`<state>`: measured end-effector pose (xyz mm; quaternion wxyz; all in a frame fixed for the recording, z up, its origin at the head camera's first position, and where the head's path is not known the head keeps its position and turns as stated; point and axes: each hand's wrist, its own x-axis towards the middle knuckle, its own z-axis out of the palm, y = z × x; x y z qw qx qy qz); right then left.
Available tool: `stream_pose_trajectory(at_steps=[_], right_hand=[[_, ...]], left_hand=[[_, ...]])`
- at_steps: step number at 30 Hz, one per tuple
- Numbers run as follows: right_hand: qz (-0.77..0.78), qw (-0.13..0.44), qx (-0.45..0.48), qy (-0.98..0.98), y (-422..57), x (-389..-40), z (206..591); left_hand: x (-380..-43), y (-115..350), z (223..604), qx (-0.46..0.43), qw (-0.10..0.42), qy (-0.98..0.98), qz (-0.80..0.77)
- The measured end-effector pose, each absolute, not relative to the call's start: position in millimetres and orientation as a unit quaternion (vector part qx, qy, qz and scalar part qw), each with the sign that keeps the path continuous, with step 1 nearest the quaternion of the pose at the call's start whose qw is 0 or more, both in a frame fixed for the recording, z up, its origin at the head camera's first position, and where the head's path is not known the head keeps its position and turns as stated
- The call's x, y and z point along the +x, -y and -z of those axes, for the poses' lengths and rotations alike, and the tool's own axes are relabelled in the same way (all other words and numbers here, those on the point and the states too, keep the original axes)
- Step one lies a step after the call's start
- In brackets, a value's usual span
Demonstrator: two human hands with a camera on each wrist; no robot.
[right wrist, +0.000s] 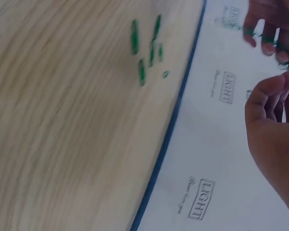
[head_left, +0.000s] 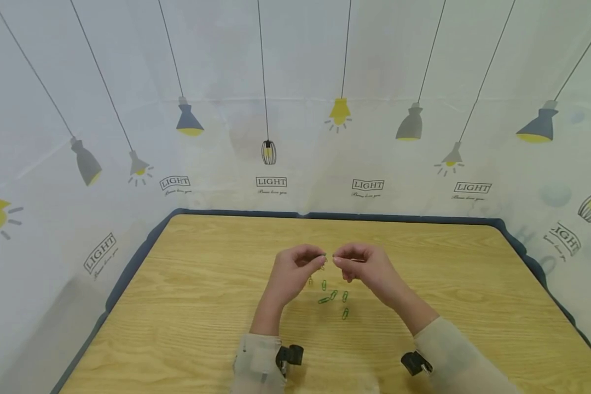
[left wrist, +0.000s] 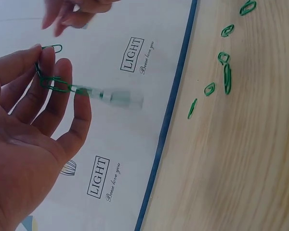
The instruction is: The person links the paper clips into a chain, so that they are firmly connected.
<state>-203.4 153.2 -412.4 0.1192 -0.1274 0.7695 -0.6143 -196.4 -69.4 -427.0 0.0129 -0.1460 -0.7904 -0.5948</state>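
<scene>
My left hand (head_left: 291, 271) is raised above the table and pinches a green paper clip (left wrist: 55, 48) between thumb and index finger. From it a chain of linked green paper clips (left wrist: 58, 85) hangs across the other fingers; its lower end is blurred in the left wrist view. Close by on the right, my right hand (head_left: 369, 267) has its thumb and index finger bent towards the pinched clip. The left wrist view shows a small gap between them, and no clip is visible in the right fingers. Loose green paper clips (head_left: 345, 313) lie on the table below both hands.
The wood-grain table (head_left: 187, 306) has a dark blue edge (head_left: 374, 217) at the back. A pale curtain (head_left: 305, 65) printed with lamps stands around it. A black strap mount (head_left: 290, 354) sits on the left sleeve, another (head_left: 413, 363) on the right.
</scene>
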Motion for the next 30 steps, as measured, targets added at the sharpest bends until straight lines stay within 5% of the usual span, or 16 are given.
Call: stream_pose_trajectory(at_steps=[14,30], right_hand=[[0.434,0.239,-0.2,-0.845,-190,-234,461],[0.385,0.252,-0.227,-0.858,-196,-250,484]], left_hand=[[-197,69,427,-0.129,0.0,0.779,0.614],[-197,69,426,-0.126,0.011,0.762,0.635]])
